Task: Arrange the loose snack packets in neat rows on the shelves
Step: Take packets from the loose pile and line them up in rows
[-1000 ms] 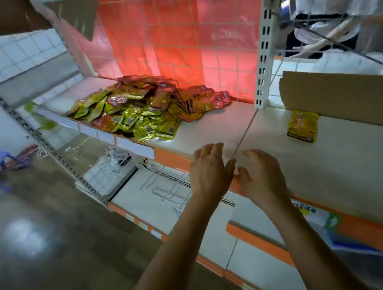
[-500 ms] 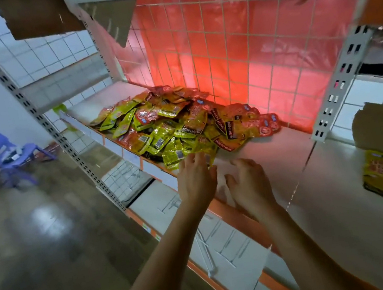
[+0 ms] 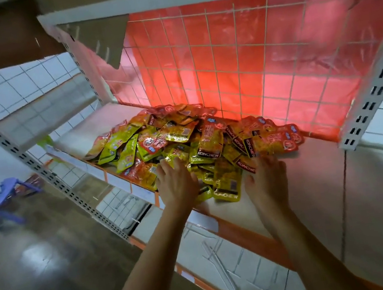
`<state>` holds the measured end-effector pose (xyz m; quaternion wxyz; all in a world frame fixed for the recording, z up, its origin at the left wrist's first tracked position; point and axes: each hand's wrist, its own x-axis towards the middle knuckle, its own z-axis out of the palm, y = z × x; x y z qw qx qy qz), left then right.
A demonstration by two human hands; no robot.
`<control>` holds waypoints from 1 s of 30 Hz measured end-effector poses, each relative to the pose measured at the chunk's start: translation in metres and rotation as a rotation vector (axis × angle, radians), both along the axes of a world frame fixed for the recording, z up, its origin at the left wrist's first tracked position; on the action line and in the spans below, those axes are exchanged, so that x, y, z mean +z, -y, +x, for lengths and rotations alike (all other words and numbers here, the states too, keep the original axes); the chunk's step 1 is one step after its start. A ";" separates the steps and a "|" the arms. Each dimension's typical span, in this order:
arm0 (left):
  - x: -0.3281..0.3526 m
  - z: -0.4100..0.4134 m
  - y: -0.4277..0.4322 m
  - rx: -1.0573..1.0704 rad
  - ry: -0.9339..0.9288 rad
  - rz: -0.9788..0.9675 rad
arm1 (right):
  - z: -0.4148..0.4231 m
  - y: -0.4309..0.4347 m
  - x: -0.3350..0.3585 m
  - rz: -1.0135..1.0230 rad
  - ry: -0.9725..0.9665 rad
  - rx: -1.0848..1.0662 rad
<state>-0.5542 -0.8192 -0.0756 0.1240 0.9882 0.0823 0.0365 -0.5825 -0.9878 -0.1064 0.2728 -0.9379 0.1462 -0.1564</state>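
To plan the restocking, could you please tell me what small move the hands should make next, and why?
Probably slide a few front packets from the pile onto the bare shelf to its right. The left hand and right hand rest on the pile's near edge, gripping nothing, and the packets overlap in a jumble with no row started.

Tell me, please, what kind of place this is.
Probably a small shop, mid-stocking: a metal shelf on a slotted post, a wire grid behind, and a heap of snack packets.
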 end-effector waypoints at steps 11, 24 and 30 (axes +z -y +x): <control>-0.020 0.014 -0.001 -0.112 0.094 0.051 | 0.012 0.002 -0.008 -0.038 0.040 -0.078; -0.008 0.003 0.017 -0.402 0.398 -0.028 | -0.018 0.016 0.019 0.904 0.469 -0.254; -0.006 -0.002 0.028 -0.435 0.374 -0.264 | -0.029 0.018 0.035 1.457 0.684 -0.377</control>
